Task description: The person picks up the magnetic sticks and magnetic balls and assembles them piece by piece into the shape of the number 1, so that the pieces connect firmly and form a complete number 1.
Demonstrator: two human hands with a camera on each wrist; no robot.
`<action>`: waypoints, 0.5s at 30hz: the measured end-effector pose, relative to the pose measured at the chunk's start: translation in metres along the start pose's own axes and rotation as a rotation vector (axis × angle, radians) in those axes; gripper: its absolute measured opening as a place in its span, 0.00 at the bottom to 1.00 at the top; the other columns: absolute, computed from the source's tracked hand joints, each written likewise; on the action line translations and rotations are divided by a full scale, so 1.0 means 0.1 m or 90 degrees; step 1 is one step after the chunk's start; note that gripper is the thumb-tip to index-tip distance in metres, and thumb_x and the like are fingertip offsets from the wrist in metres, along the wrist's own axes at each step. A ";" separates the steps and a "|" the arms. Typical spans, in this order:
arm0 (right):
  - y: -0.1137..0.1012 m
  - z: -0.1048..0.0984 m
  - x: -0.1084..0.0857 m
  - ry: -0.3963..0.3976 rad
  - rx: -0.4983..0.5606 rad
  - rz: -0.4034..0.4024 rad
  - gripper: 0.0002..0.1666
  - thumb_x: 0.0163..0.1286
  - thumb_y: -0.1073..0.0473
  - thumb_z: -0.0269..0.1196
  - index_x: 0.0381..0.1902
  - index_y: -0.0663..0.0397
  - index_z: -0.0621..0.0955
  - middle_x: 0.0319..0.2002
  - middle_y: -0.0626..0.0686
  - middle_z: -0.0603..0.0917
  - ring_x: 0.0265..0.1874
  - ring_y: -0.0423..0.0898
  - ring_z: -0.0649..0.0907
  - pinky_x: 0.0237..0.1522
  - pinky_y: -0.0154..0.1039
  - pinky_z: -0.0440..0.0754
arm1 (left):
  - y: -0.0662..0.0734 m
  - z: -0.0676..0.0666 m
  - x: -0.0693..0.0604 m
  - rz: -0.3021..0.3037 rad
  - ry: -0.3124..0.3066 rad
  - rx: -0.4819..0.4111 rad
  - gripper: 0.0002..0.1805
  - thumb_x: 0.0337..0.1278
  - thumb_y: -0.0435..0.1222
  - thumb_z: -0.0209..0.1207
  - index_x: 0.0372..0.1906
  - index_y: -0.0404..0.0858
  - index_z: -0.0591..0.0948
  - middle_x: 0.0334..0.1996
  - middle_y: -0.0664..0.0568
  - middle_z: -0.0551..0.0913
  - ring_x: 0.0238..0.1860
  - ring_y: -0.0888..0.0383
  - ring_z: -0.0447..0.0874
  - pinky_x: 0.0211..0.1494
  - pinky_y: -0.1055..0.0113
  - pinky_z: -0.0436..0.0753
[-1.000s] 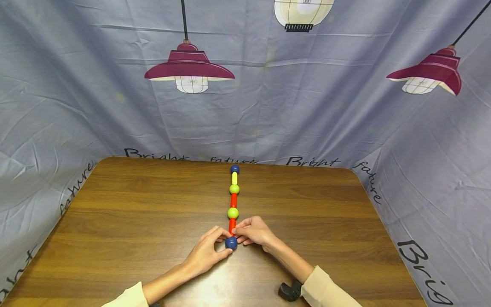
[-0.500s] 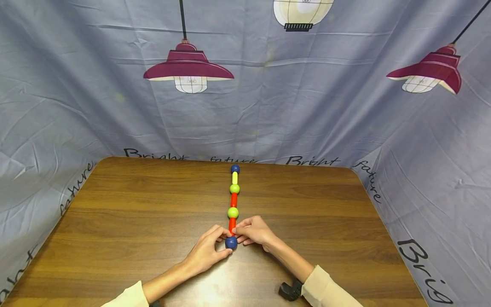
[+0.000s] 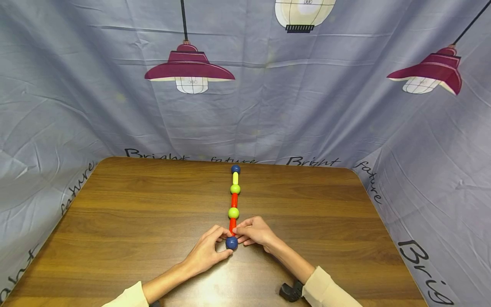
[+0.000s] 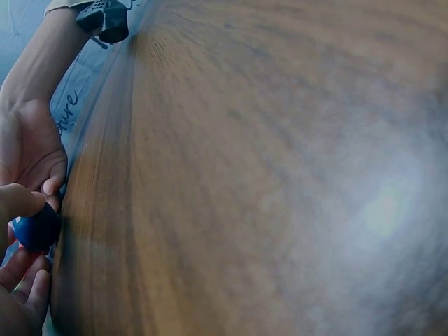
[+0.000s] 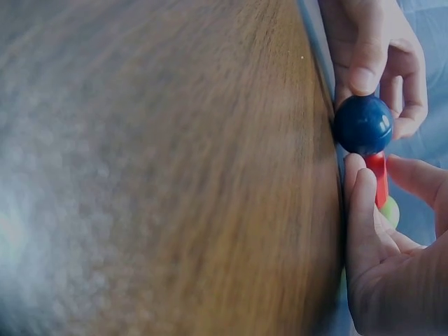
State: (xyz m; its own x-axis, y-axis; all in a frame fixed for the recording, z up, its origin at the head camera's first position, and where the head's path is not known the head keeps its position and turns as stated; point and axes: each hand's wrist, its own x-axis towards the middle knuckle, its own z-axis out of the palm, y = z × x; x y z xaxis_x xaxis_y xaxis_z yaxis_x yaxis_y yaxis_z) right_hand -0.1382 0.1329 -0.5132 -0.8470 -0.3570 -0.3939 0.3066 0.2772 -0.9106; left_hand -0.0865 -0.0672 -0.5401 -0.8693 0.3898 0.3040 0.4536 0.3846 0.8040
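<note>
A straight chain of balls and rods lies on the table, running away from me. At its near end my left hand [image 3: 206, 252] pinches a dark blue ball [image 3: 232, 243] between thumb and fingers. Just beyond it, my right hand [image 3: 256, 232] grips the red rod [image 3: 232, 224] joined to that ball. Farther along come a lime-green ball [image 3: 233, 213], another red rod [image 3: 235, 200], a second green ball [image 3: 235, 189], a pale yellow-green rod [image 3: 235, 178] and a far blue ball [image 3: 235, 169]. In the right wrist view, the left thumb presses the blue ball [image 5: 364, 124].
The brown wooden table [image 3: 153, 204] spreads to both sides of the chain. Behind it hangs a grey-blue curtain [image 3: 245, 119] printed with lamps and lettering. A small black device [image 3: 290, 292] sits at the right wrist, near the table.
</note>
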 end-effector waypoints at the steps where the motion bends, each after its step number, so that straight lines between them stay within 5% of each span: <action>1: 0.00 0.00 0.00 0.001 -0.001 0.000 0.11 0.66 0.61 0.68 0.40 0.67 0.85 0.28 0.54 0.87 0.24 0.41 0.86 0.24 0.30 0.84 | 0.00 0.00 0.00 0.000 0.000 -0.001 0.21 0.45 0.27 0.75 0.45 0.41 0.80 0.42 0.58 0.79 0.43 0.59 0.81 0.49 0.63 0.83; 15: 0.00 -0.07 -0.03 0.029 0.001 -0.011 0.14 0.66 0.59 0.67 0.41 0.68 0.84 0.28 0.54 0.87 0.25 0.43 0.86 0.25 0.32 0.84 | 0.01 -0.12 0.05 -0.008 0.004 -0.004 0.20 0.48 0.30 0.74 0.47 0.36 0.79 0.42 0.50 0.80 0.45 0.54 0.82 0.48 0.62 0.84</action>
